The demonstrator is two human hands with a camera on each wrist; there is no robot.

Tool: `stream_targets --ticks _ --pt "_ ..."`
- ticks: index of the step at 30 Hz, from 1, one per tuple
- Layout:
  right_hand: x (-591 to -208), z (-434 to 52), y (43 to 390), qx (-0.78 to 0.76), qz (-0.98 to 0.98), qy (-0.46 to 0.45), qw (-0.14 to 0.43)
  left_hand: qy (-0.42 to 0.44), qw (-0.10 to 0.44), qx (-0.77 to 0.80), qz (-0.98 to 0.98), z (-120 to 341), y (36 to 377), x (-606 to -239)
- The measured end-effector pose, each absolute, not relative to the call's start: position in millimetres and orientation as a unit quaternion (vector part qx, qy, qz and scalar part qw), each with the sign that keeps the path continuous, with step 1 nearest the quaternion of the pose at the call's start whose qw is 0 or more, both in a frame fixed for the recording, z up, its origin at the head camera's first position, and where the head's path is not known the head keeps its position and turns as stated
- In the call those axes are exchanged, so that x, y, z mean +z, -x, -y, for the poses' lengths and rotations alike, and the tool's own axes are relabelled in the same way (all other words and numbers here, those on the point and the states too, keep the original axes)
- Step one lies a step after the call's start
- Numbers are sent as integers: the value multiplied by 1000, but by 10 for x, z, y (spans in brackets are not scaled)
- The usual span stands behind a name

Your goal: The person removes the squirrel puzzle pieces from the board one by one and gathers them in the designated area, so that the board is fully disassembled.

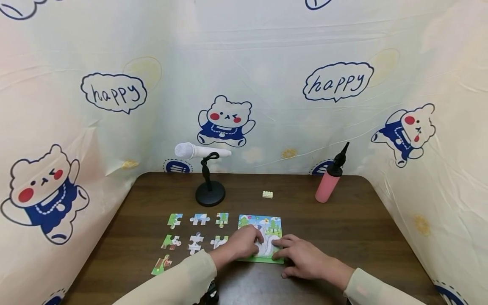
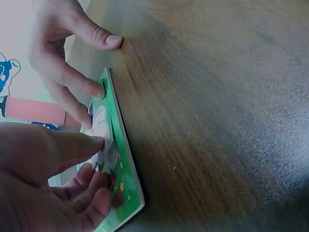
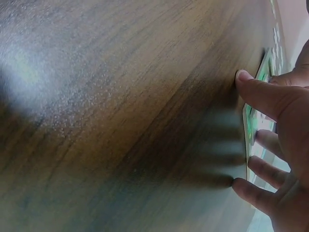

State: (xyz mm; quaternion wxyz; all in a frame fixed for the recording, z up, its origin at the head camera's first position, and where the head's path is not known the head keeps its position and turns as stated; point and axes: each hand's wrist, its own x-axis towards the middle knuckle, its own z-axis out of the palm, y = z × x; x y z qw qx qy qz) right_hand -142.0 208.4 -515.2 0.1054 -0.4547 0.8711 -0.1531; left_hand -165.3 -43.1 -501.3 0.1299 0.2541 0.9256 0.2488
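Note:
A jigsaw puzzle board (image 1: pixel 263 259) with a green rim lies flat on the table, showing a picture of trees, sky and a white-grey animal. My left hand (image 1: pixel 244 242) reaches over it, its thumb and fingers pinching a grey-white puzzle piece (image 2: pixel 110 155) close to the board's surface, as the left wrist view shows. Fingertips of my right hand (image 1: pixel 305 257) touch the right part of the board; its thumb rests on the table in front. Several loose puzzle pieces (image 1: pixel 200 218) lie left of the board in rows, one partly behind my left wrist.
A white microphone (image 1: pixel 200 151) sits on a black stand (image 1: pixel 210 194) behind the loose pieces. Behind the board is a small cream building block (image 1: pixel 267 194). A pink hand pump (image 1: pixel 328 187) with a black top stands at the back right of the brown table (image 1: pixel 343 220).

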Motion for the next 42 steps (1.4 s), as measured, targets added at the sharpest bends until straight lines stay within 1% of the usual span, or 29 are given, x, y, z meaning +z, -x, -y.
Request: stream_targets --ticks 3,4,9,12,17,23,30,38,42 --pt "-5151 -2077 1411 -150 -874 449 109 -266 129 259 -920 441 1678 -5049" --pt "-5120 -2059 1392 -148 -880 437 115 -269 132 265 -917 448 1689 -5058" --pt "-5140 -2059 1393 -137 -883 434 111 -275 156 319 -893 517 1737 -5055" --pt "-5135 -2060 1396 -136 -883 435 112 -270 159 345 -885 603 1748 -5015" --pt "-5131 -2042 1398 -139 -882 434 116 -256 146 359 -885 911 1728 -4898" --pt "-5119 -2052 1393 -142 -886 422 129 -218 140 368 -893 1440 1621 -4749" --pt "-5073 -2083 1402 -135 -890 416 132 -199 148 390 -887 1983 1430 -4744" --pt "-5109 -2099 1430 -124 -882 445 93 -180 185 411 -874 2259 1258 -4892" --pt "-5132 -2100 1432 -124 -882 447 84 -187 191 406 -874 2314 1200 -4962"
